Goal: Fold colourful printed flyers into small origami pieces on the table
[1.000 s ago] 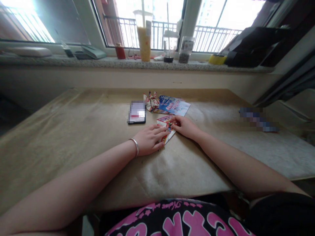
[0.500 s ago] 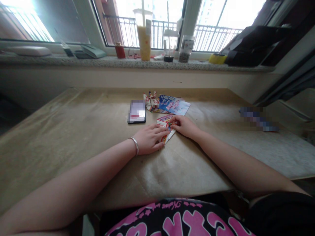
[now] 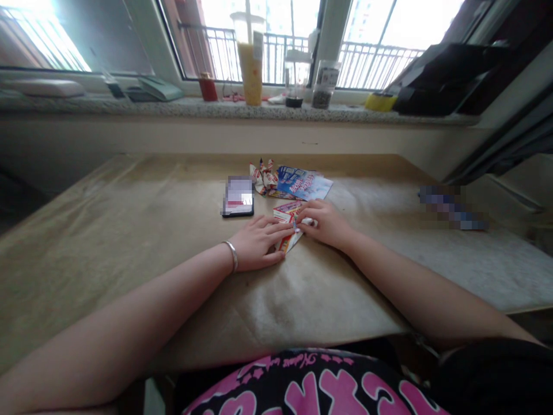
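Observation:
A printed, partly folded paper (image 3: 286,214) lies on the brown paper-covered table (image 3: 129,242). My left hand (image 3: 258,242), with a silver bracelet on the wrist, lies flat on the paper's near part, fingers stretched out. My right hand (image 3: 329,222) rests on the paper's right edge, its fingers curled and pressing or pinching the fold; what lies under them is hidden. Behind the paper sit a blue printed leaflet (image 3: 305,184) and a crumpled folded paper piece (image 3: 262,175).
A phone (image 3: 238,198) lies just left of the papers. On the stone windowsill (image 3: 129,107) stand a tall cup of orange drink (image 3: 250,55), two clear cups, a small red can (image 3: 208,87) and a black bag (image 3: 436,80). A blurred object (image 3: 449,207) lies at the table's right.
My right hand has slid slightly toward me along the paper's edge. The left hand stays flat in place. The view has shifted a little.

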Tool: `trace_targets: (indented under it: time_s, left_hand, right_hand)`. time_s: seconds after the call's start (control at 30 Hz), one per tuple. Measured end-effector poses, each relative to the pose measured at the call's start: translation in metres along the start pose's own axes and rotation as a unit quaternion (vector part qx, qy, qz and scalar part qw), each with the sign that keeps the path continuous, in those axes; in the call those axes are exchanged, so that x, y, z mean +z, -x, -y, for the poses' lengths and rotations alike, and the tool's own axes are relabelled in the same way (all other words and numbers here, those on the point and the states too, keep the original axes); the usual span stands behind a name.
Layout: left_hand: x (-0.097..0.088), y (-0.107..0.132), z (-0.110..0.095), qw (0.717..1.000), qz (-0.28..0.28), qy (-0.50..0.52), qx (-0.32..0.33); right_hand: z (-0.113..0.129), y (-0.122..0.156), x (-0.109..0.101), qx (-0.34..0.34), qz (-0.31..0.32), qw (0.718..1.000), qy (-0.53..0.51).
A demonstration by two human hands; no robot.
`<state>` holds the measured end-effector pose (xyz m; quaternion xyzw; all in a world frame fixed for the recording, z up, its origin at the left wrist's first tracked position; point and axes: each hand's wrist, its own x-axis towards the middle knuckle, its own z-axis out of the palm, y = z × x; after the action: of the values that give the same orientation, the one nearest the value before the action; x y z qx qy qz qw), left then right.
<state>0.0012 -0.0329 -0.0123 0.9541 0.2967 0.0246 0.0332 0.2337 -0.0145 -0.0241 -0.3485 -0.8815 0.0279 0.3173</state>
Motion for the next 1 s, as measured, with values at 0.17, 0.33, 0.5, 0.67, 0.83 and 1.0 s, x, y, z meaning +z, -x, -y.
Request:
trace_targets:
  time_s: [0.17, 0.33, 0.5, 0.67, 0.83, 1.0]
  left_hand:
    - [0.002, -0.001, 0.002, 1.0, 0.007, 0.012, -0.01]
    - [0.004, -0.001, 0.004, 1.0, -0.012, 0.025, 0.003]
    - [0.003, -0.001, 0.012, 0.999, -0.029, 0.022, 0.032]
    - [0.002, -0.002, 0.023, 0.997, -0.017, 0.029, 0.072]
    - [0.003, -0.001, 0.024, 0.997, -0.003, 0.017, 0.073]
    - [0.003, 0.0, 0.025, 0.998, 0.016, 0.014, 0.06]
  right_hand:
    - [0.022, 0.002, -0.01, -0.173, 0.093, 0.981, 0.003]
    - [0.026, 0.005, -0.008, -0.18, 0.132, 0.974, 0.034]
    - [0.028, 0.003, 0.003, -0.178, 0.091, 0.979, 0.031]
    - [0.037, -0.004, 0.012, -0.168, 0.094, 0.98, 0.039]
    - [0.032, -0.003, 0.011, -0.176, 0.102, 0.978, 0.04]
    - [0.027, 0.0, 0.008, -0.178, 0.099, 0.978, 0.043]
